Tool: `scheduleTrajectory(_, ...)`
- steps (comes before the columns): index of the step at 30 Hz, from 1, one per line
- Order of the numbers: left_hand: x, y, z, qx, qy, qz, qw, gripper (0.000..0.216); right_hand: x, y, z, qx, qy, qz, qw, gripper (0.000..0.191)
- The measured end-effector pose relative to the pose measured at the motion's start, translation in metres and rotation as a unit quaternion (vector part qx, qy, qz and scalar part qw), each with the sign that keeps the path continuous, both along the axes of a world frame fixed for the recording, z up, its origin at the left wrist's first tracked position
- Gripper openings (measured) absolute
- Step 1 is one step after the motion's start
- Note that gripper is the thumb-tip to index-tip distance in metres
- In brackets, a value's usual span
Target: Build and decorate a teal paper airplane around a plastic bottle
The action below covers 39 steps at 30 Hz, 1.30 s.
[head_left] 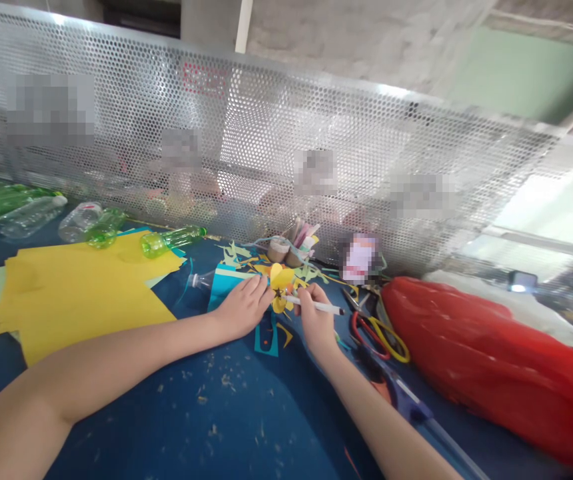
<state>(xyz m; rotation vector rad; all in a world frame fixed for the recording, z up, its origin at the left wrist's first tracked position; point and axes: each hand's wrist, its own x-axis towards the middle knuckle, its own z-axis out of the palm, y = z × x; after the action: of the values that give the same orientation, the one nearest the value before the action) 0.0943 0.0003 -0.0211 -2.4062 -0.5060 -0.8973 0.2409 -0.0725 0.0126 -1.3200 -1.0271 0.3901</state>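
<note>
A yellow paper flower with a dark drawn centre lies on the blue table, among paper scraps. My left hand rests over blue paper, its fingertips at the flower's left edge; whether they grip it I cannot tell. In my right hand is a white marker with a dark end pointing right. The marker's other end reaches the flower's centre. Just below the hands lies a blue paper offcut with a cut-out shape.
Yellow paper sheets and plastic bottles lie on the left. Scissors, a glue gun and a red plastic bag are on the right. Behind stands a perforated metal screen, with people beyond it.
</note>
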Motion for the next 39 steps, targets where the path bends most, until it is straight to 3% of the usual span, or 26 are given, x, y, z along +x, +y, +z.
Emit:
scheduleTrajectory(30,0.0002,0.0004,0.0001,0.016,-0.004,-0.001,1.000,0.030,0.0006,0.0000,0.0001,0.003,-0.001,-0.006,1.000,0.025)
scheduleTrajectory(39,-0.0011,-0.0018,0.0024,-0.012,0.008,-0.003,1.000,0.031,0.0002,-0.0007,0.0014,0.002,0.002,-0.010,1.000,0.025)
